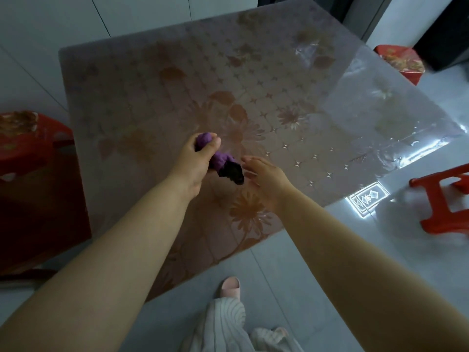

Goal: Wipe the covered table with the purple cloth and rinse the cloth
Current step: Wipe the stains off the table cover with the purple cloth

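cloth bunched in the left hand over the surface

the left hand is closed around the cloth, which is twisted into a tight roll. one purple end pokes out above the fist, and the other end hangs out below it, turning dark at its tip. the right hand is open, fingers spread, just beside the dark tip; whether it touches the cloth is unclear. both hands are held over the near part of the surface, which has a clear cover with a flower and star pattern. light glares off the cover at the right edge. red stools stand at the left, far right and near right of the surface. below, a pink slipper rests on the pale tiled floor.
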Demonstrator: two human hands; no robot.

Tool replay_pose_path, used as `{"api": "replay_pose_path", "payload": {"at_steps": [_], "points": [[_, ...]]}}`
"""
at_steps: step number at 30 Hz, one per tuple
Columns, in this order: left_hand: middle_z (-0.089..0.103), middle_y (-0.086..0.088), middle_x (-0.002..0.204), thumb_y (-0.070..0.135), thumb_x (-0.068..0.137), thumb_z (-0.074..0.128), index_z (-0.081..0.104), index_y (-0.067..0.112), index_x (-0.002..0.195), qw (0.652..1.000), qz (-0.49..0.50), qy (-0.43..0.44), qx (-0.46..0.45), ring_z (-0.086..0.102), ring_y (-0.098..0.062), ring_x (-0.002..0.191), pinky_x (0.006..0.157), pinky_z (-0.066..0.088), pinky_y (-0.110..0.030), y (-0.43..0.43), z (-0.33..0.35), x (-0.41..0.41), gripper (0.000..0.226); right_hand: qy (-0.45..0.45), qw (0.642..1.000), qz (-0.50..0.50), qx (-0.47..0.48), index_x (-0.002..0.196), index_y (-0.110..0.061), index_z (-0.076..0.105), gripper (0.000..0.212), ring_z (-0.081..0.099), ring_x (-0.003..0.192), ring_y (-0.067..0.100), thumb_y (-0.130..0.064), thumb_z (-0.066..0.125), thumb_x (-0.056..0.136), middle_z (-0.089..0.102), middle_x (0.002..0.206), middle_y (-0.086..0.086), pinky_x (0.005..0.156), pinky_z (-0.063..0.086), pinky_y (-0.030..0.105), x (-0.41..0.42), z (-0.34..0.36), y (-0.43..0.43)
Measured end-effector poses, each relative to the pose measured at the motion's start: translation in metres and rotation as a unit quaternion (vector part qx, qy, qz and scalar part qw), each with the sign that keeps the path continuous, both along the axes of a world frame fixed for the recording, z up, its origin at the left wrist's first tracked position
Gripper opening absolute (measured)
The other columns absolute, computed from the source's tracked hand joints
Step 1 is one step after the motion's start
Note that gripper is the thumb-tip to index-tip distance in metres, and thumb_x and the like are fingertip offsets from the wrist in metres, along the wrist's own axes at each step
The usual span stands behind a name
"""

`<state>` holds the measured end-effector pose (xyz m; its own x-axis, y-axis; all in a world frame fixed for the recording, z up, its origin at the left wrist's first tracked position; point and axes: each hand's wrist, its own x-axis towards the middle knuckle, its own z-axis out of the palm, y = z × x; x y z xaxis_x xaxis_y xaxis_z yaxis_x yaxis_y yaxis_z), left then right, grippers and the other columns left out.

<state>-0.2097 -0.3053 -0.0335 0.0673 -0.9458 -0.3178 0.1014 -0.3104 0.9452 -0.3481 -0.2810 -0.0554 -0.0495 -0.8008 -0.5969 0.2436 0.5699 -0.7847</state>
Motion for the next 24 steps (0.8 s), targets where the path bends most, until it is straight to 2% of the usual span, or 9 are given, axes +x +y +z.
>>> {"api": "replay_pose_path", "payload": {"at_steps": [2, 4, 7, 10, 12, 14, 19, 22, 24], "points": [[0.056, 0.006, 0.086, 0.015, 0.089, 0.055, 0.053, 0.018, 0.098, 1.000, 0.000, 0.004, -0.003, 0.054, -0.004, 0.074, 0.048, 0.047, -0.012, 0.003, 0.000, 0.003, 0.009, -0.013, 0.999, -0.020, 0.041, 0.117, -0.004, 0.058, 0.029, 0.057, 0.096, 0.028, -0.018, 0.049, 0.094, 0.059, 0.104, 0.017, 0.083, 0.049, 0.031, 0.003, -0.007, 0.010], [0.055, 0.006, 0.085, 0.014, 0.089, 0.055, 0.054, 0.022, 0.088, 1.000, -0.001, 0.012, -0.008, 0.053, -0.004, 0.074, 0.046, 0.045, -0.010, 0.007, 0.002, 0.005, 0.008, -0.029, 0.996, -0.014, 0.080, 0.119, -0.002, 0.057, 0.036, 0.056, 0.092, 0.027, -0.027, 0.048, 0.095, 0.058, 0.103, 0.017, 0.095, 0.045, 0.035, 0.012, -0.009, 0.020], [0.056, 0.006, 0.088, 0.016, 0.089, 0.056, 0.054, 0.027, 0.086, 1.000, -0.017, 0.017, -0.012, 0.054, -0.005, 0.076, 0.048, 0.045, -0.010, 0.012, 0.006, 0.007, 0.011, -0.091, 0.989, -0.013, 0.116, 0.117, -0.009, 0.055, 0.042, 0.055, 0.088, 0.023, -0.042, 0.044, 0.095, 0.057, 0.107, 0.012, 0.082, 0.049, 0.034, 0.029, -0.007, 0.025], [0.055, 0.001, 0.102, 0.018, 0.089, 0.056, 0.054, 0.026, 0.096, 0.999, -0.042, 0.009, -0.007, 0.055, -0.010, 0.089, 0.068, 0.049, -0.018, 0.018, 0.006, 0.011, 0.011, -0.203, 0.972, -0.066, 0.100, 0.126, -0.006, 0.049, 0.047, 0.058, 0.101, 0.027, -0.040, 0.043, 0.095, 0.057, 0.120, 0.015, 0.089, 0.049, 0.038, 0.036, -0.002, 0.021], [0.051, -0.002, 0.113, 0.017, 0.088, 0.056, 0.053, 0.027, 0.101, 0.998, -0.057, 0.006, -0.018, 0.052, -0.015, 0.101, 0.088, 0.048, -0.030, 0.023, 0.004, 0.013, 0.016, -0.255, 0.960, -0.083, 0.077, 0.127, -0.001, 0.046, 0.049, 0.060, 0.104, 0.028, -0.039, 0.040, 0.096, 0.057, 0.123, 0.018, 0.085, 0.051, 0.039, 0.038, 0.003, 0.018], [0.050, -0.003, 0.117, 0.016, 0.088, 0.057, 0.051, 0.025, 0.107, 0.996, -0.076, -0.024, -0.047, 0.050, -0.015, 0.109, 0.095, 0.045, -0.031, 0.029, 0.002, 0.013, 0.022, -0.273, 0.958, -0.068, 0.061, 0.129, -0.001, 0.044, 0.055, 0.058, 0.111, 0.030, -0.045, 0.039, 0.096, 0.054, 0.128, 0.018, 0.082, 0.052, 0.040, 0.039, 0.010, 0.016], [0.057, 0.000, 0.116, 0.043, 0.086, 0.052, 0.050, 0.031, 0.117, 0.985, -0.137, -0.090, -0.051, 0.057, -0.014, 0.102, 0.088, 0.049, -0.030, 0.037, 0.000, 0.009, 0.033, -0.243, 0.970, 0.014, 0.012, 0.107, -0.010, 0.062, 0.054, 0.061, 0.100, 0.028, -0.055, 0.037, 0.092, 0.063, 0.107, 0.012, 0.077, 0.053, 0.039, 0.046, 0.023, 0.018], [0.054, 0.002, 0.122, 0.032, 0.096, 0.039, 0.046, 0.027, 0.127, 0.986, -0.137, -0.090, -0.042, 0.056, -0.010, 0.103, 0.076, 0.048, -0.016, 0.036, 0.002, 0.012, 0.032, -0.239, 0.970, 0.046, 0.009, 0.097, -0.015, 0.066, 0.042, 0.062, 0.096, 0.026, -0.052, 0.046, 0.090, 0.065, 0.103, 0.008, 0.083, 0.053, 0.042, 0.046, 0.028, 0.022], [0.046, 0.001, 0.135, 0.025, 0.097, 0.037, 0.040, 0.023, 0.132, 0.986, -0.139, -0.081, -0.044, 0.049, -0.011, 0.117, 0.083, 0.044, -0.014, 0.034, 0.003, 0.013, 0.035, -0.220, 0.972, 0.081, 0.009, 0.110, -0.011, 0.063, 0.041, 0.062, 0.101, 0.027, -0.044, 0.054, 0.088, 0.063, 0.108, 0.011, 0.090, 0.052, 0.043, 0.044, 0.028, 0.025]]}}
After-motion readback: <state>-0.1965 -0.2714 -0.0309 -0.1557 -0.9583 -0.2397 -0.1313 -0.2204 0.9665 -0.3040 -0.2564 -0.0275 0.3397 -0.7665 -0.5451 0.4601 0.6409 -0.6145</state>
